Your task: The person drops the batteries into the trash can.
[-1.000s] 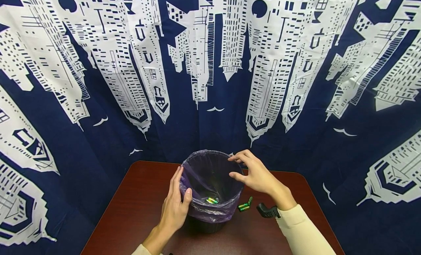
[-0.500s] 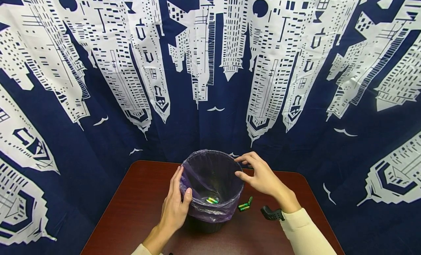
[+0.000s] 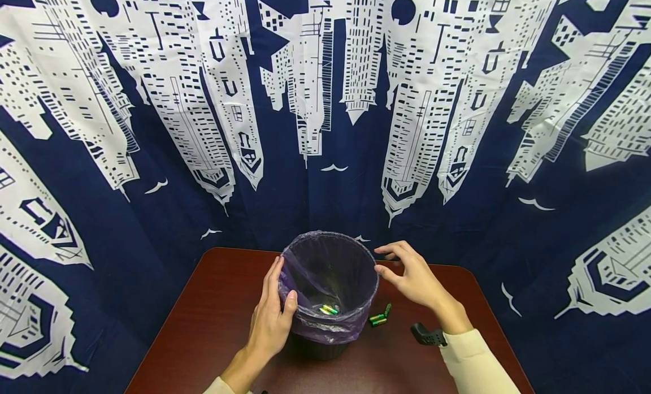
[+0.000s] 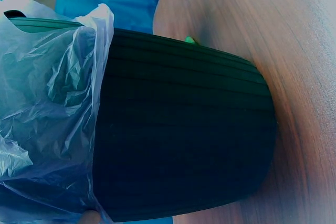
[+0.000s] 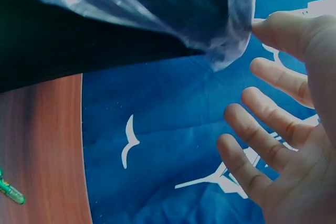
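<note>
A black trash can [image 3: 323, 350] with ribbed sides stands on the table, a thin purple plastic bag [image 3: 325, 330] lining it and folded over its rim. My left hand [image 3: 268, 321] rests along the can's left side, fingers straight and thumb up near the rim. Just off the right rim is my right hand [image 3: 416, 276], its fingers spread and nothing held; in the right wrist view its thumb tip is right at the bag's edge. Inside the can lie small green-and-gold batteries [image 3: 328, 310]. More batteries [image 3: 378, 318] lie on the table right of the can.
The reddish-brown wooden table [image 3: 213, 309] ends at a navy curtain [image 3: 285, 207] printed with white buildings and birds. A black strap with a small device [image 3: 427, 334] sits on my right wrist, below which the loose batteries lie.
My right hand has drawn back to the right, from over the can's opening to just outside its rim. The left hand, can and batteries stay where they were.
</note>
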The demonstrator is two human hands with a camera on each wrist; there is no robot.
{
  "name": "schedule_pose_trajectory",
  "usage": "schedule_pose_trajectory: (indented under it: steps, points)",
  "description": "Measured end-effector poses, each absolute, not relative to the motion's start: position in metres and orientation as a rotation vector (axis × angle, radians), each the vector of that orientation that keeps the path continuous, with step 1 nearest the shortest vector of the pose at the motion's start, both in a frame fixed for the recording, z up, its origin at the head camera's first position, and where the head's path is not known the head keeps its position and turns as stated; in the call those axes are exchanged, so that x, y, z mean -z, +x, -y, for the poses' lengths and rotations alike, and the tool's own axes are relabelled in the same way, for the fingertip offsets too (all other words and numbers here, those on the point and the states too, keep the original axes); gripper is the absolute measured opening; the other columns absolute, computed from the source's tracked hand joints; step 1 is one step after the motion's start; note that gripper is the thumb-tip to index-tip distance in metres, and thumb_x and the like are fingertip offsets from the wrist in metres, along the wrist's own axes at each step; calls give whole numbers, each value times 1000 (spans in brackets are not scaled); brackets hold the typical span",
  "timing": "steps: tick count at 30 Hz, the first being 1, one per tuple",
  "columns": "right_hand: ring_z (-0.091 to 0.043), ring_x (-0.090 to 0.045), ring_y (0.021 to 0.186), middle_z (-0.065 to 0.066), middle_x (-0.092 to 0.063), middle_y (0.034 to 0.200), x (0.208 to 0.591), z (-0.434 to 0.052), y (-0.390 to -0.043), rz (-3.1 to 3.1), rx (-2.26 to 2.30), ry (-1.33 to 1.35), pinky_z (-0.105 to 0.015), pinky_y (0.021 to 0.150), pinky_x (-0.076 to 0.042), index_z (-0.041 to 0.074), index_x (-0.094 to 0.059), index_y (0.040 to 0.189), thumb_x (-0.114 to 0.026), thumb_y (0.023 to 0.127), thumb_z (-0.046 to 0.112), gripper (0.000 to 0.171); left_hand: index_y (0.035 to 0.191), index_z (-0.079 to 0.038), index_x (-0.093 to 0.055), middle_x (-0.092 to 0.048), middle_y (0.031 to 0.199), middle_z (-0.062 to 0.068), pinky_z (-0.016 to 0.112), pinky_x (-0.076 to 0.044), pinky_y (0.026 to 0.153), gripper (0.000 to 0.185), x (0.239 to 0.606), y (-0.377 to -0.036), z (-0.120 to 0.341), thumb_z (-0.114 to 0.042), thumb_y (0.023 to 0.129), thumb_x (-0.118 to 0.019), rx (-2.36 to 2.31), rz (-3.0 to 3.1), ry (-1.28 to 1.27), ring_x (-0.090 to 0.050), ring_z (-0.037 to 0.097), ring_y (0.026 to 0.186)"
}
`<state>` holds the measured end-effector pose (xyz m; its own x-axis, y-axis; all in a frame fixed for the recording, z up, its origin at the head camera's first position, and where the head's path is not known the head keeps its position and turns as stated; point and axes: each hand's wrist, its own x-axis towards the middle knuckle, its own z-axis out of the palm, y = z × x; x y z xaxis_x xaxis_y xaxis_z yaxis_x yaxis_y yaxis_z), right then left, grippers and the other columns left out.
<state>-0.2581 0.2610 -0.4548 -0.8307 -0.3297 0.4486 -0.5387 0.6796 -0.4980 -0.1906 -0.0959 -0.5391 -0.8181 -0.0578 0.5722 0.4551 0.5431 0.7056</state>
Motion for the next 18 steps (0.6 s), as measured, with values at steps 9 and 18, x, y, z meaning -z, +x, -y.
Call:
schedule_pose_trajectory:
  steps: [9, 18]
  points:
    - [-27, -79, 116, -8, -76, 132, 475, -276, -259, 2571, -975, 627, -43, 100, -70, 11, -79, 141, -87, 106, 18, 37, 184, -21, -37, -41, 190, 9, 78, -65, 95, 81, 539, -191, 97, -34, 108, -63, 1252, 2244, -320, -67, 51, 151]
    - [-31, -79, 115, -11, -76, 132, 506, -291, -262, 2629, -1052, 542, -44, 99, -71, 11, -79, 140, -87, 106, 19, 36, 184, -23, -36, -37, 192, 0, 80, -64, 95, 80, 539, -190, 97, -38, 110, -62, 1258, 2256, -317, -68, 50, 150]
